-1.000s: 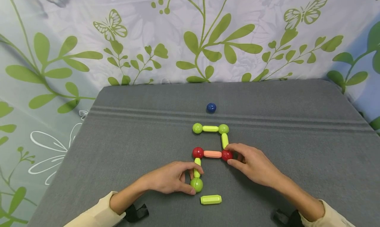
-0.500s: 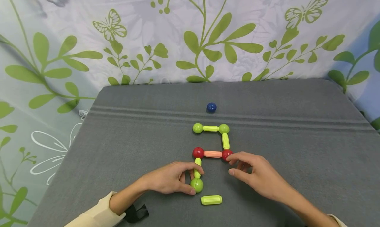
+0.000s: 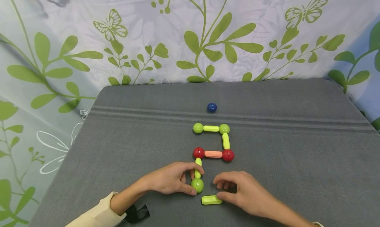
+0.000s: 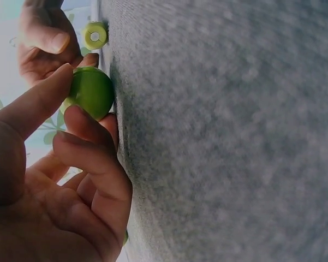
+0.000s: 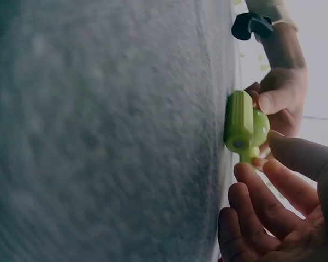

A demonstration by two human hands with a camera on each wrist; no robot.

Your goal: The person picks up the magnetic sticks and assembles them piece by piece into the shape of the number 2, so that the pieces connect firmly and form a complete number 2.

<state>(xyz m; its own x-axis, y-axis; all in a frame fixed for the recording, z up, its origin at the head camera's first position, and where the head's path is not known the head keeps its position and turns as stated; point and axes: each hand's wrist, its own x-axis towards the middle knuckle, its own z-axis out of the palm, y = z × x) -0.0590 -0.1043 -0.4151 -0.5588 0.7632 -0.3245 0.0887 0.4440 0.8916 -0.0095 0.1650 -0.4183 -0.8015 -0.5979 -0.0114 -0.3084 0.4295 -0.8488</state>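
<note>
In the head view a zigzag chain of balls and ribbed rods lies on the grey table. Its lower end is a green ball, joined by a yellow-green rod to a red ball. My left hand grips this end, thumb on the green ball and index finger across the rod. A loose yellow-green rod lies just below. Over its right end reaches my right hand, thumb overlapping it in this view. The right wrist view shows the right fingers parted, the loose rod beyond them.
From the left red ball the chain runs through an orange rod to another red ball, then up a rod to two green balls joined by a rod. A blue ball sits farther back. Patterned cloth hangs behind.
My right hand has let go of the right red ball and moved down toward me, to the loose rod. The left hand has kept its grip, and the chain has stayed in place.
</note>
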